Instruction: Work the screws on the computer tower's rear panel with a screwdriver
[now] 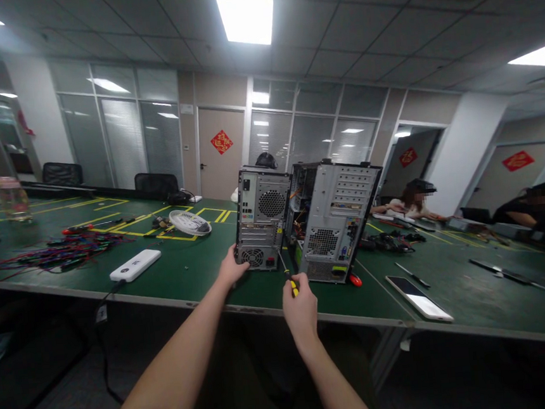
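Note:
Two computer towers stand upright side by side with their backs toward me. My left hand [232,269] is against the lower left edge of the left computer tower [260,215], apparently steadying it, its fingers partly hidden along the side. In my right hand [300,305] is a screwdriver [294,286] with a yellow and black handle, the fingers closed round it. Its thin shaft points up to the lower right edge of the left tower's back; whether the tip touches a screw is too small to tell. The right computer tower [330,225] has its side open, showing wires inside.
Left on the green table [203,280] lie a white power bank [135,265] with a cable, a heap of coloured wires [69,249] and a white round basket [189,223]. A phone [419,298] and black cables [393,241] lie right. Other people sit at the far right.

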`<state>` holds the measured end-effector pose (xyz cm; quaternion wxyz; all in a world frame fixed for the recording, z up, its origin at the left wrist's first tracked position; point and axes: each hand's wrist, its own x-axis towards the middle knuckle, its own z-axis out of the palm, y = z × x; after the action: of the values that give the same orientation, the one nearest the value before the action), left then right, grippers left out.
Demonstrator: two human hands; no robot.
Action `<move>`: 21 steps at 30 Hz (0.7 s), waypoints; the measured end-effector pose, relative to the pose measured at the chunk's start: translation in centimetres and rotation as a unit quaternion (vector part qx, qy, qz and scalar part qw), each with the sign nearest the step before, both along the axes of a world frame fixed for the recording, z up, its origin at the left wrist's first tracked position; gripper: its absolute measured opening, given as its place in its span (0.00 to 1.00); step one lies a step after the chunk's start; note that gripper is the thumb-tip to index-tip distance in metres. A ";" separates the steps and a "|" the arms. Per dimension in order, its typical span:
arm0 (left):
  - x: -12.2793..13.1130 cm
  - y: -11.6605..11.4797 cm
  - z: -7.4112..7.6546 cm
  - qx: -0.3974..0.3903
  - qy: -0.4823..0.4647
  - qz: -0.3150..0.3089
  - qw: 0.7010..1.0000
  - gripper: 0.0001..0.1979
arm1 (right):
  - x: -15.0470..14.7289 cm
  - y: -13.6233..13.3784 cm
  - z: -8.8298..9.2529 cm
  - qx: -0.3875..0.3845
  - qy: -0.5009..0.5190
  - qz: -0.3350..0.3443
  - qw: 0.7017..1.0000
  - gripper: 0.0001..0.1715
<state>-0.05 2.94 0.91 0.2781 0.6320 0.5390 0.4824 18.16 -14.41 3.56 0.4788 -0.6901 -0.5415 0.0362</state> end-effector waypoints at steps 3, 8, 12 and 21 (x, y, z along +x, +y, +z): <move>0.0 0.1 -0.1 0.001 -0.002 0.004 1.000 0.45 | 0.1 -0.3 0.0 -0.003 -0.103 -0.004 0.995 0.08; 0.0 0.2 -0.2 0.006 0.000 0.004 1.000 0.45 | -0.8 -0.3 0.2 -0.069 -0.237 -0.052 0.968 0.11; 0.1 0.1 -0.1 0.012 0.014 0.006 1.000 0.44 | -1.5 0.0 0.5 -0.095 -0.294 -0.061 0.949 0.14; 0.1 -0.4 0.4 0.006 0.024 0.011 1.000 0.44 | -1.3 0.1 1.3 -0.072 -0.123 -0.004 0.990 0.06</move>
<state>0.01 2.54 1.31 0.2563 0.6387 0.5497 0.4734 16.84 -14.33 4.84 0.3578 -0.7243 -0.5893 -0.0123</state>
